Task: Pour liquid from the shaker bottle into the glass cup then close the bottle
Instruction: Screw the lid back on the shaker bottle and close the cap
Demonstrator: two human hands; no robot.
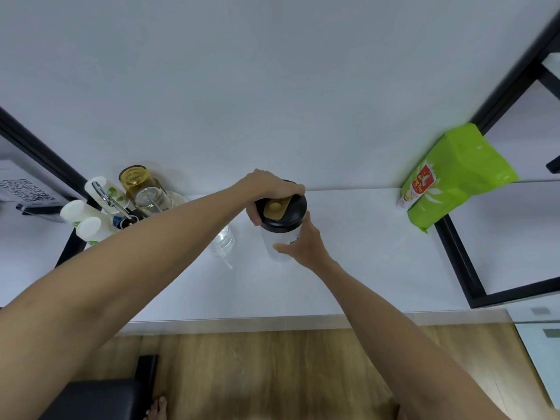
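Observation:
The shaker bottle (283,242) stands upright on the white counter (348,253), a clear body under a black lid (288,215) with a gold flip cap. My left hand (266,184) lies over the lid's far rim, fingers curled around it. My right hand (304,245) grips the clear body from the right. The glass cup (223,242) stands just left of the bottle, partly hidden behind my left forearm, with clear liquid in it.
A cluster of white cups, an amber glass, a clear glass and a metal utensil (121,201) sits at the back left. A green packet (454,174) leans at the back right beside a black frame (454,253). Below the counter edge are wood floor and a black seat (100,398).

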